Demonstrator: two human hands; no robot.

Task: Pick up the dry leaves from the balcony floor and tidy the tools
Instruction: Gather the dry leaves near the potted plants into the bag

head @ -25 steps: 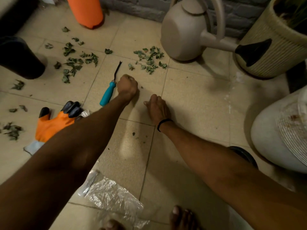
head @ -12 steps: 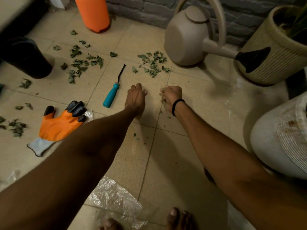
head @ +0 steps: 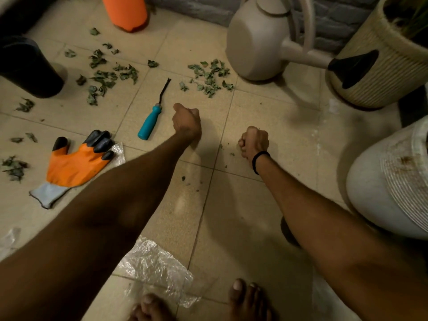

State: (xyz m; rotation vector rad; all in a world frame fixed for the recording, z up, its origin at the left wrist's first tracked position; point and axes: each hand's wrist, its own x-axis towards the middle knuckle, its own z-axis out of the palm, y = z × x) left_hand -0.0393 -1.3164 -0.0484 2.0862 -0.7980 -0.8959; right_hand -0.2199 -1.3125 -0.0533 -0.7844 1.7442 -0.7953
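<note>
Left hand (head: 187,121) and right hand (head: 253,142) are holding as tight fists (contents hidden). Judging: worth scooping the nearest dry leaves (head: 209,76) together, emptying over the plastic bag (head: 152,267).

Tiled floor (head: 266,117) bears dry leaves (head: 209,76), 1 orange glove (head: 74,165), 1 weeder (head: 150,121) (blue-handled), clear plastic (head: 152,265).

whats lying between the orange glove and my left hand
In the head view, a scrap of clear plastic by the orange glove, then the blue-handled tool, just short of the left hand.
</note>
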